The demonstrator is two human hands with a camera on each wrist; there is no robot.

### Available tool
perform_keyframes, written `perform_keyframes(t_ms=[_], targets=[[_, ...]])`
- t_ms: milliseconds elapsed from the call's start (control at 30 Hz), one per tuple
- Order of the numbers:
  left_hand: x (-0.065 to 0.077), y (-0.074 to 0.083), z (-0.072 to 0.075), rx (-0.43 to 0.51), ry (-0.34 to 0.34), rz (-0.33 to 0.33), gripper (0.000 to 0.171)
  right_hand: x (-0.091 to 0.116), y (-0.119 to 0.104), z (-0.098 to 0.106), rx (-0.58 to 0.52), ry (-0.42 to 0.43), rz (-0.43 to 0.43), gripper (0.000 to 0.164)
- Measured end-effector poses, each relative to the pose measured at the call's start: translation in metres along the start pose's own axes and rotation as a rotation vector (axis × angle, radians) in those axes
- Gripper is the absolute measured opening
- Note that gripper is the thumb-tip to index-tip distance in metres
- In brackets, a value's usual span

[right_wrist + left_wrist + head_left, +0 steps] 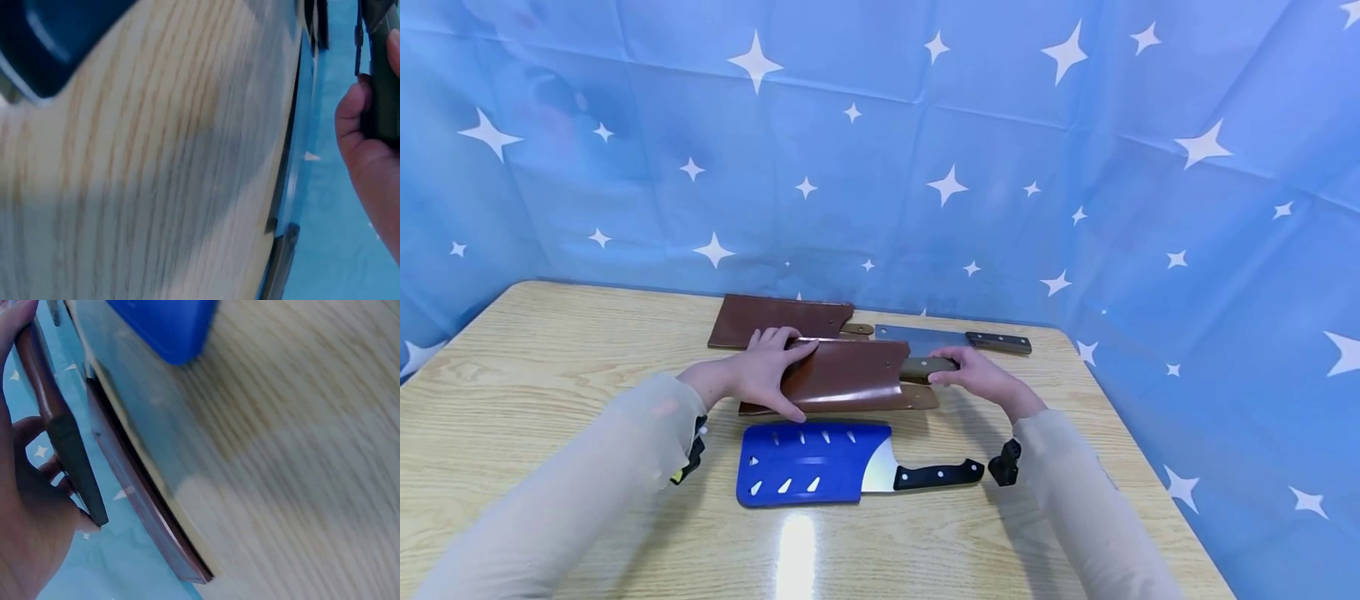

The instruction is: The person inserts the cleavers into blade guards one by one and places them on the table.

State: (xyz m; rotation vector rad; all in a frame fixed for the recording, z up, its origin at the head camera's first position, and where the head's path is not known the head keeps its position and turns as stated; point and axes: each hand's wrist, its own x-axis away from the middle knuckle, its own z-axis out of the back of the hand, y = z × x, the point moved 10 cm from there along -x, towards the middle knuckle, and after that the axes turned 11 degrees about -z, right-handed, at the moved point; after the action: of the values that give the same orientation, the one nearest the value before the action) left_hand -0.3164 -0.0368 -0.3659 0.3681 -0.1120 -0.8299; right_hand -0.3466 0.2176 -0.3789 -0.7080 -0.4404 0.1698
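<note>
My left hand [760,371] grips the closed end of a glossy brown knife sheath [850,371], thumb on the near side and fingers over the far side. Out of the sheath's right end comes a knife handle [917,367], olive-brown in the head view. My right hand [973,375] holds this handle by its outer end, with fingers curled round it in the right wrist view. The blade is hidden inside the sheath. A strap tab [921,397] sticks out below the handle. In the left wrist view, the held sheath [78,472] appears edge-on, raised over the table.
Nearer the front lies a black-handled cleaver [938,476] in a blue slotted blade cover [805,462]. Behind the hands, another brown sheath [782,318] lies left of a bare cleaver [917,336] along the table's [587,350] back edge. A blue star-printed cloth [880,167] hangs behind.
</note>
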Motion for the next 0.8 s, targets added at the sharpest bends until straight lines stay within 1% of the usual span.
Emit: perform_keyframes(t_ms=[167, 267, 333, 500, 600, 800], targets=[[0.002, -0.009, -0.008, -0.024, -0.007, -0.026, 0.107, -0.002, -0.002, -0.007, 0.066, -0.041, 0.015, 0.043], [0.003, -0.014, -0.014, -0.037, -0.017, -0.033, 0.107, -0.003, -0.003, -0.01, 0.107, -0.048, 0.035, 0.044], [0.004, -0.018, -0.019, -0.038, -0.028, -0.026, 0.107, -0.005, -0.003, -0.013, 0.125, -0.056, 0.058, 0.043], [0.006, -0.026, -0.029, -0.023, -0.059, -0.002, 0.107, -0.009, 0.001, -0.019, 0.165, -0.058, 0.063, 0.04], [0.007, -0.029, -0.03, -0.019, -0.058, 0.005, 0.107, -0.012, 0.002, -0.02, 0.188, -0.054, 0.057, 0.04], [0.008, -0.034, -0.031, -0.015, -0.069, -0.009, 0.103, -0.017, -0.001, -0.02, 0.22, -0.046, 0.062, 0.041]])
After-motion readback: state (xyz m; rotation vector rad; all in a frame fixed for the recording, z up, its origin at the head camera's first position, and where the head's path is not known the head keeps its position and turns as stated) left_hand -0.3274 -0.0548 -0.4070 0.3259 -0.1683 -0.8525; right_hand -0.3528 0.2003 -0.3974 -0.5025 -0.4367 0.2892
